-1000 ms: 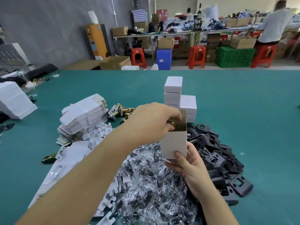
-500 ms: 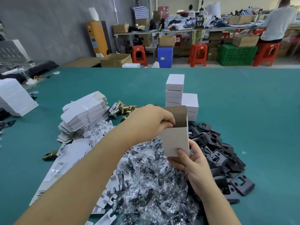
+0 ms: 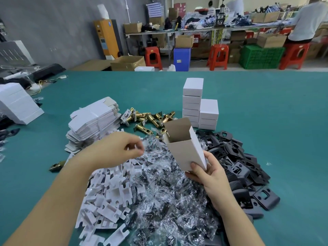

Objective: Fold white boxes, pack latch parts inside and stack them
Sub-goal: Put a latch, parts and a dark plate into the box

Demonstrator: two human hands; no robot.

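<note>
Open white box, lid flap up, tilted left, above the bagged parts pile. My right hand pinches its bottom corner only; thin hold, box could tip or spill. Left hand left of box, fingers loosely curled, seemingly empty. Finished stack behind box, easily knocked.

**Open box held over parts piles**

The right hand grips an open white box, tilted, by its lower end. The left hand hovers, fingers loosely curled, above bagged parts. Closed boxes stand stacked on the tabletop.
</note>
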